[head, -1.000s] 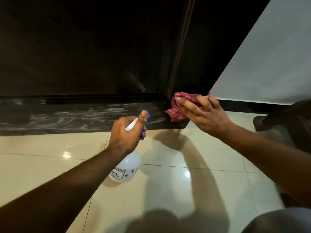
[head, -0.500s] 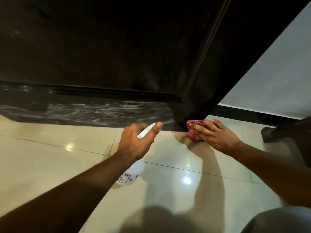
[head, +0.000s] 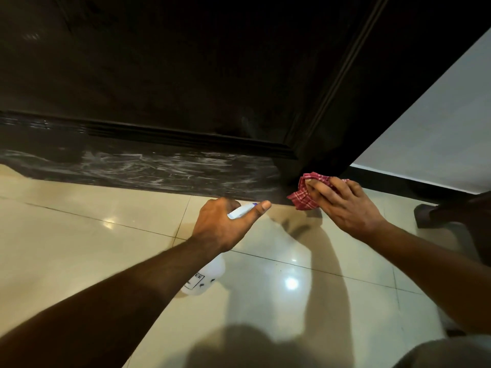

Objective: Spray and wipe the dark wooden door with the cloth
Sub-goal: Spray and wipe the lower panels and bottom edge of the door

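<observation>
The dark wooden door [head: 186, 75] fills the far side, its bottom rail [head: 159, 168] streaked with whitish smears just above the glossy tiled floor [head: 79, 248]. At the rail's right corner the red checked cloth [head: 301, 199] is bunched against the wood, and the right hand [head: 345, 205] holds it there with fingers curled over it. To the left, the left hand [head: 220, 227] grips a white spray bottle [head: 204, 277], thumb along its nozzle. A pale wall [head: 438, 128] stands far right.

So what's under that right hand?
A crumpled red checked cloth, held by the right hand at the dark wooden door's bottom corner. The hand covers its middle and the wood behind.
</observation>
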